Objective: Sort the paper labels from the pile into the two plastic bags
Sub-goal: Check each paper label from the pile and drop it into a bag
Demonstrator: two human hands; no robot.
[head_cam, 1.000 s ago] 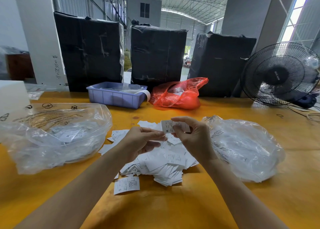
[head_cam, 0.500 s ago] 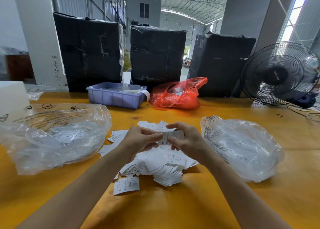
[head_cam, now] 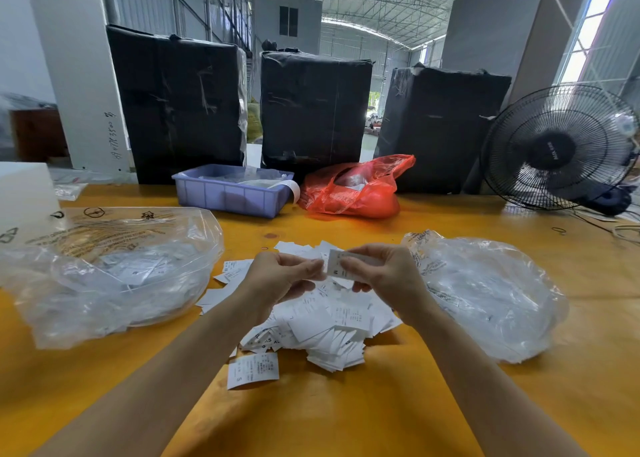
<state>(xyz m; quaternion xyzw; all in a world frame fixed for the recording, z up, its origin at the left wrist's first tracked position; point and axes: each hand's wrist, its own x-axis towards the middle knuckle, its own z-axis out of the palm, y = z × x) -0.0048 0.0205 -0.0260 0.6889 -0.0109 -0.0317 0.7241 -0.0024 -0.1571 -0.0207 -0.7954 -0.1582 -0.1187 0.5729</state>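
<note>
- Right hand [head_cam: 384, 276] pinches a small white rectangular paper label [head_cam: 341, 266] above the heap of flat white paper labels [head_cam: 325, 321].
- Left hand [head_cam: 277, 280], fingers curled, touches the label's edge.
- Crinkled clear plastic bags lie left [head_cam: 104, 276] and right [head_cam: 485, 294] of the heap.

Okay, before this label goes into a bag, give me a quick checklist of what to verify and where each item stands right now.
1. Label gripped: ok. The right hand pinches the held label above the pile.
2. Only one label picked up: cannot tell; it may be more than one sheet.
3. Size marking read: cannot tell. Print faces the camera but is too small to make out.
4. Left hand free: cannot tell. Its fingertips meet at the label's edge; whether they hold it is unclear.
5. Left bag open: ok. Its mouth gapes toward the pile.
6. Right bag open: cannot tell. The mouth is not clearly visible.
</note>
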